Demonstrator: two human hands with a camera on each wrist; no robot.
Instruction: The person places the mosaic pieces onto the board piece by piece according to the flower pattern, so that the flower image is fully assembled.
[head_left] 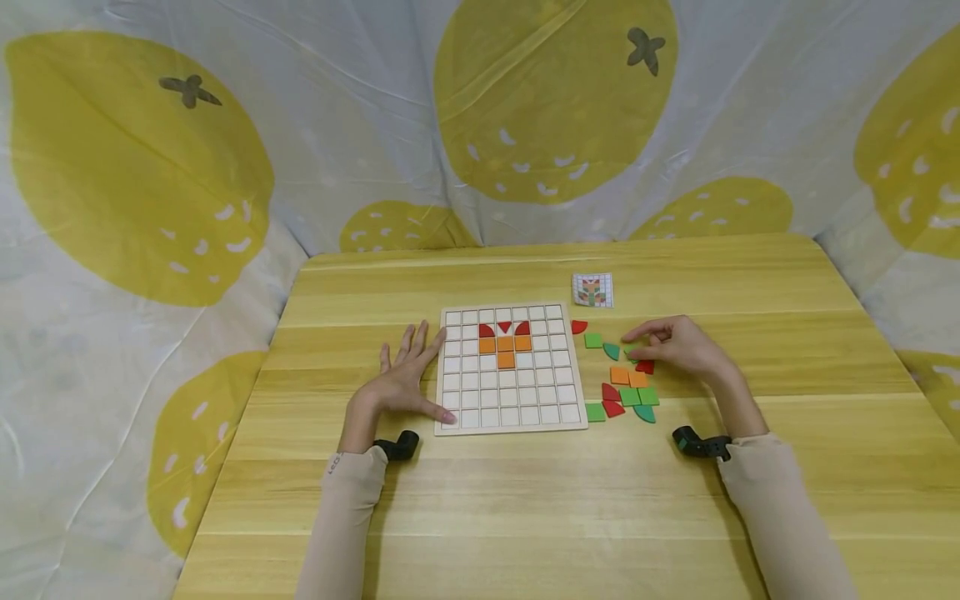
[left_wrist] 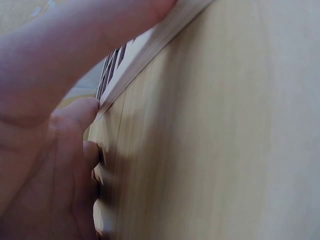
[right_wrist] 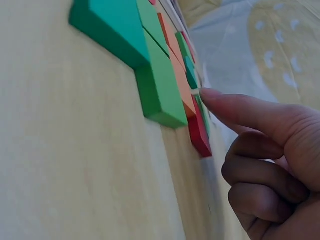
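A square white-celled wooden board (head_left: 508, 399) lies mid-table, bearing red and orange tiles (head_left: 506, 360). My left hand (head_left: 401, 379) rests at its left side with fingers spread, the thumb over the near-left corner. In the left wrist view that thumb (left_wrist: 100, 45) reaches across the board's edge. My right hand (head_left: 678, 346) is over the loose tiles right of the board. Its thumb and index finger pinch a light green tile (head_left: 631, 350), mostly covered by the fingers; the other fingers curl in. Beside it a red tile (head_left: 645, 367) shows partly under the hand.
Loose orange tiles (head_left: 619, 375), green squares (head_left: 628, 397), teal tiles (head_left: 644, 413) and red tiles (head_left: 613, 409) lie right of the board. A small printed pattern card (head_left: 592, 290) is behind them. A lemon-patterned cloth (head_left: 555, 100) hangs beyond the table's far edge.
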